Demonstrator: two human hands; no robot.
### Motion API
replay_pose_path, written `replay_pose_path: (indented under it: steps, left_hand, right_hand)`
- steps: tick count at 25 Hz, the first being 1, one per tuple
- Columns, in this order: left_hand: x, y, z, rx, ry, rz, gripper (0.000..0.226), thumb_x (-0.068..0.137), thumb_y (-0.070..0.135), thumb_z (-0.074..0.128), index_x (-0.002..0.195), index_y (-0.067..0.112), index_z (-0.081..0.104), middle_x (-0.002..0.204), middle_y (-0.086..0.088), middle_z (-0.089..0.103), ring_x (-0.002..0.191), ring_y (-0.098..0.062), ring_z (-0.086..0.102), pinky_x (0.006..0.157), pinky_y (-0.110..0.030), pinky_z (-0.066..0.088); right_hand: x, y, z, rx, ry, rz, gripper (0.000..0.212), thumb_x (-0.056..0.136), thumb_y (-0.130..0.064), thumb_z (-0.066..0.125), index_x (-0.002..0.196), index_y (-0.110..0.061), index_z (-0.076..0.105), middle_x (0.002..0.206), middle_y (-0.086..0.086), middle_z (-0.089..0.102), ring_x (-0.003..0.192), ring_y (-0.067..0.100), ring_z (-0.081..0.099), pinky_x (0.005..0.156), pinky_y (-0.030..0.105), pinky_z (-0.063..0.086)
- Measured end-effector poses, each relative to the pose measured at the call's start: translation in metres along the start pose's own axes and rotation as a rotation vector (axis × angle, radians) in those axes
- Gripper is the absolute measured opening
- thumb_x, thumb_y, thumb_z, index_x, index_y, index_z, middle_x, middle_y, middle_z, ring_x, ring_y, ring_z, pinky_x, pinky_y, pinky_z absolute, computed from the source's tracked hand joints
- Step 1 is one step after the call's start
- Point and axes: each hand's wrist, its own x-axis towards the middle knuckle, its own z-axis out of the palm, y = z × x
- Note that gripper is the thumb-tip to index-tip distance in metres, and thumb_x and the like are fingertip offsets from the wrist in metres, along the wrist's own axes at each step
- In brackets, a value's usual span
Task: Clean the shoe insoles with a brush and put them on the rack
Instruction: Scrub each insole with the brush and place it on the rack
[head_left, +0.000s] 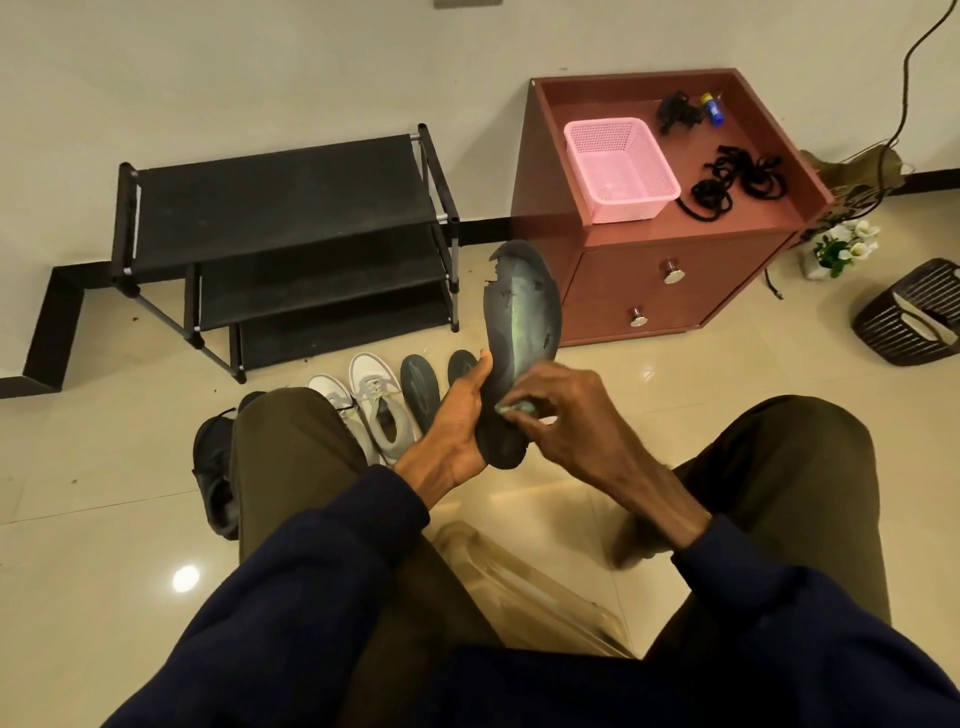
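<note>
Holding check: the thin dark-grey foam insole with a green streak and a ragged, torn toe (524, 322) stands upright between the knees. The left hand (457, 421) grips its heel end, thumb up along the left edge. The right hand (566, 415), fingers curled, pinches a small pale-green brush (517, 409) against the lower face; most of the brush is hidden.

Judgement: light, floppy, fragile at the tears. Support it at the heel and mid-length, and go gently near the toe.

The black three-tier metal shoe rack (280, 208) stands well apart, by the wall.
</note>
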Motion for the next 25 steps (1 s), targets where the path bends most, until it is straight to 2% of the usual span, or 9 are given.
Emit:
replay_pose_path:
  steps: [3,5,7,11,15,18,20,23,25]
  left_hand:
    - [0.004,-0.004,-0.005,-0.006,0.0,-0.032,0.054,0.101,0.048,0.054,0.137,0.008,0.059,0.128,-0.017,0.069,0.112,-0.031,0.07,0.085,-0.041,0.061]
    - [0.004,-0.005,-0.004,0.023,-0.001,-0.011,0.046,0.102,0.045,0.054,0.128,0.009,0.065,0.118,-0.016,0.073,0.101,-0.031,0.074,0.073,-0.043,0.063]
    - [0.005,-0.006,-0.003,0.031,-0.015,-0.004,0.041,0.103,0.042,0.053,0.123,0.009,0.067,0.107,-0.015,0.076,0.089,-0.029,0.076,0.066,-0.042,0.063]
    - [0.007,-0.008,-0.007,0.02,-0.022,-0.023,0.045,0.104,0.042,0.051,0.13,0.008,0.063,0.109,-0.016,0.075,0.09,-0.028,0.076,0.071,-0.037,0.063]
    - [0.006,-0.013,0.001,0.067,-0.071,-0.055,0.047,0.105,0.045,0.046,0.126,0.007,0.065,0.111,-0.02,0.074,0.092,-0.036,0.075,0.079,-0.055,0.062]
    - [0.016,-0.017,-0.007,0.098,0.004,-0.035,0.051,0.102,0.043,0.055,0.137,0.006,0.06,0.115,-0.015,0.07,0.099,-0.029,0.072,0.081,-0.041,0.062]
    - [0.02,-0.02,-0.01,0.095,0.02,-0.038,0.052,0.102,0.042,0.054,0.139,0.006,0.059,0.113,-0.014,0.071,0.096,-0.026,0.072,0.079,-0.038,0.062]
    - [0.017,-0.02,-0.002,0.082,-0.056,-0.058,0.046,0.106,0.043,0.044,0.13,0.009,0.062,0.115,-0.018,0.073,0.095,-0.034,0.074,0.087,-0.059,0.056]
    - [0.018,-0.019,-0.002,0.072,-0.037,-0.037,0.044,0.107,0.043,0.042,0.12,0.01,0.067,0.111,-0.018,0.074,0.092,-0.032,0.075,0.081,-0.054,0.059]
  right_hand:
    - [-0.007,-0.002,0.006,-0.013,-0.114,-0.039,0.016,0.082,-0.01,0.083,0.096,-0.015,0.08,0.092,-0.004,0.072,0.083,0.008,0.064,0.075,0.031,0.057]
    - [0.003,0.017,0.005,-0.145,0.066,0.045,0.016,0.08,-0.007,0.083,0.094,-0.012,0.078,0.091,0.002,0.071,0.084,0.016,0.061,0.074,0.039,0.056]
    - [0.005,0.016,0.004,-0.151,0.12,0.075,0.016,0.082,-0.007,0.082,0.096,-0.01,0.077,0.093,0.005,0.071,0.086,0.018,0.062,0.077,0.038,0.057]
    - [-0.011,-0.002,0.005,0.014,-0.162,-0.036,0.015,0.082,-0.012,0.084,0.097,-0.015,0.08,0.092,-0.003,0.072,0.083,0.007,0.065,0.075,0.024,0.057]
    - [0.01,0.033,-0.006,-0.205,0.154,0.123,0.015,0.083,-0.006,0.08,0.097,-0.01,0.077,0.093,0.005,0.071,0.087,0.018,0.062,0.078,0.041,0.056]
    - [-0.002,0.011,0.009,-0.056,-0.037,0.012,0.016,0.083,-0.009,0.081,0.098,-0.012,0.079,0.096,0.003,0.074,0.088,0.014,0.065,0.08,0.028,0.057]
    - [-0.006,0.006,0.005,-0.065,-0.156,-0.022,0.015,0.081,-0.008,0.082,0.096,-0.013,0.08,0.094,0.002,0.074,0.086,0.014,0.066,0.078,0.028,0.056]
    - [0.008,0.033,-0.003,-0.212,0.098,0.124,0.014,0.083,-0.006,0.08,0.095,-0.01,0.078,0.093,0.006,0.072,0.086,0.021,0.063,0.077,0.041,0.057]
    - [0.005,0.028,0.002,-0.162,0.111,0.113,0.015,0.083,-0.006,0.08,0.097,-0.01,0.077,0.094,0.006,0.072,0.086,0.019,0.063,0.079,0.034,0.056]
